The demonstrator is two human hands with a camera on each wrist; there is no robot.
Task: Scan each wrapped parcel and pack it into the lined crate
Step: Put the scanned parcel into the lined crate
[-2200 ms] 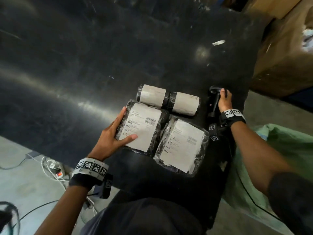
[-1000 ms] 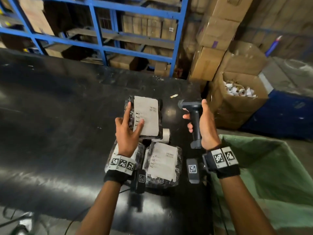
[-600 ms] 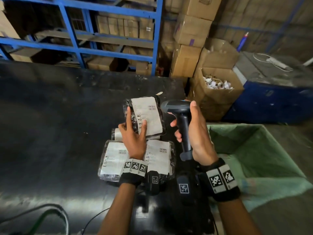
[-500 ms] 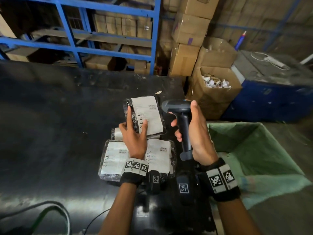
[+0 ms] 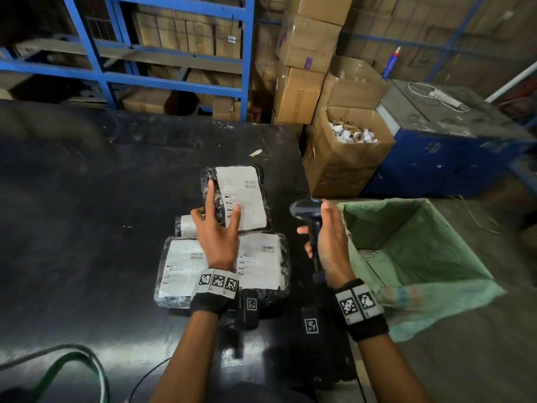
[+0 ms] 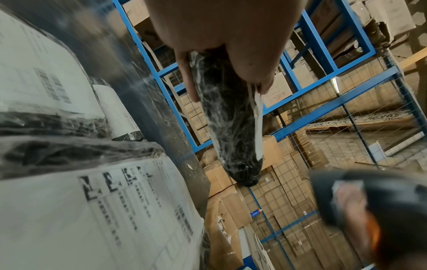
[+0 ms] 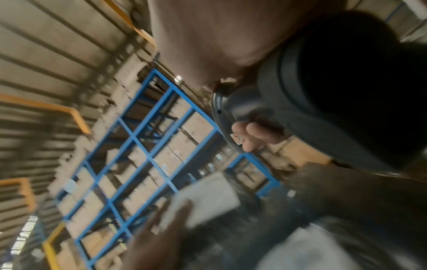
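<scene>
1. Over the black table (image 5: 87,199), the left hand (image 5: 216,237) pinches a raised parcel (image 5: 241,196) by its near edge; that slick wrap could slip.
2. Right of it, the right hand (image 5: 331,242) is closed round the scanner (image 5: 308,216), which might miss the tilted label.
3. Furthest right, the lined crate (image 5: 421,257) waits beside the table; a loose toss may catch its liner.

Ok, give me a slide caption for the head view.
Left hand lifts a labelled parcel toward the barcode scanner held in the right hand.

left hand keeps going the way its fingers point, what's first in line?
Beyond the held parcel that the left hand grips, the fingers point away across the black table. The head view shows bare tabletop there, then the blue shelving behind the far edge. The hand's height is unclear.
</scene>
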